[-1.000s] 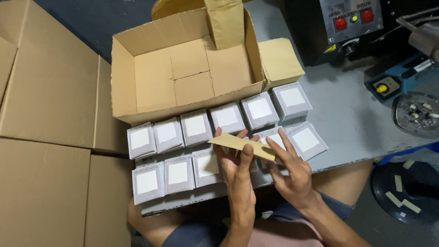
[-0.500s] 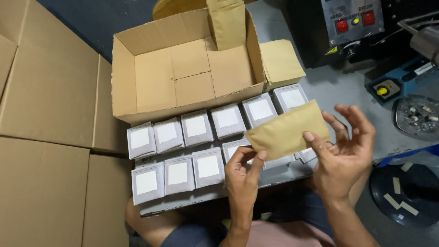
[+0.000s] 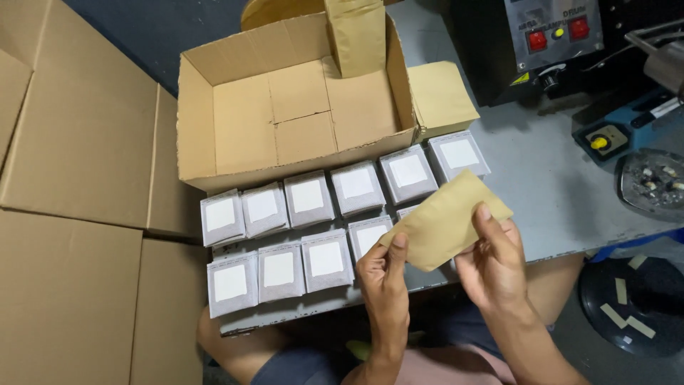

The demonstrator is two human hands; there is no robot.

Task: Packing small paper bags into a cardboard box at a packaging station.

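Holding a flat kraft-paper pouch [image 3: 445,219] between both hands above the front edge of the grey table [image 3: 548,185], left hand [image 3: 385,281] pinching its lower left corner with thumb on top, right hand [image 3: 491,260] gripping the right edge, fingers curled behind and thumb pressed on the face. Now lying broad face up and angled, where a second ago showing only as a thin edge-on strip, then turning open to the right, so being rotated for handling rather than set down. Hovering over two rows of small grey packets with white labels [image 3: 306,235], in front of an open, empty cardboard box [image 3: 292,121].
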